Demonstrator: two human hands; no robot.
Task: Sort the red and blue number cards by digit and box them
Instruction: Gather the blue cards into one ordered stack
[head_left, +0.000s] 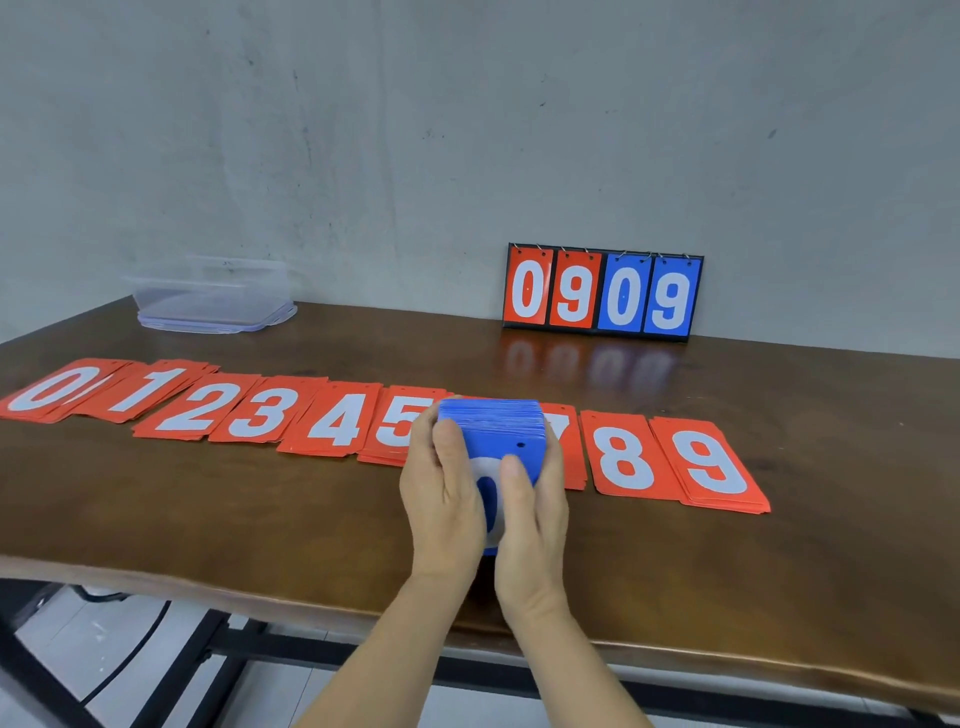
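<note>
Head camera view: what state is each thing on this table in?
Thick stack of blue number cards: held between both hands.
Left hand: grips the stack's left side.
Right hand: grips its right side.
Red number card piles: face up in a row, 0 to 9; the 6 hidden.
Clear plastic box: no cards inside.
Flip scoreboard: upright, showing 0909.

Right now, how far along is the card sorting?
Red looks done: red piles lie in a row by digit on the table, the 6 hidden. In hand: left hand and right hand hold the blue stack. Left: sorting blue, then boxing; the clear box shows no cards.
</note>
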